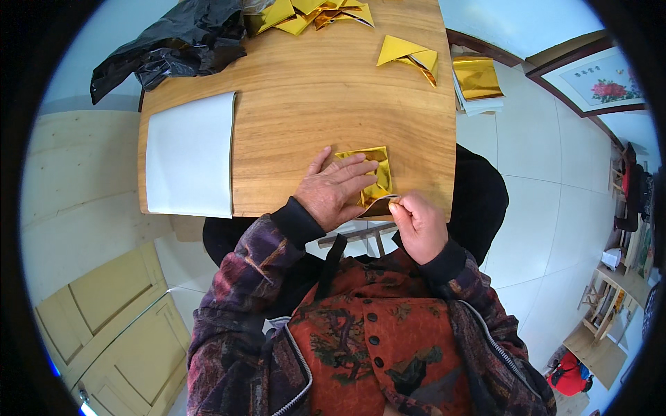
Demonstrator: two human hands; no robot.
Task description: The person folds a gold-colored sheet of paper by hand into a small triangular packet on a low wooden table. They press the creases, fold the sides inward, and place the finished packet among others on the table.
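Note:
A sheet of shiny gold foil paper [381, 182] lies near the front edge of the wooden table, with creases in it. My left hand [336, 186] rests flat over its left part, fingers stretched out and pointing right. At the sheet's near right corner, my right hand [418, 223] pinches the edge between thumb and finger. That near edge is lifted and curved, bending up off the tabletop. Part of the paper is hidden under my left hand.
Folded gold paper pieces [409, 57] lie at the table's far right, and several more gold pieces [295, 15] are heaped at the far edge. A black plastic bag [184, 47] sits far left, above a white sheet [189, 156]. Gold and white paper [479, 80] is stacked beyond the table's right side.

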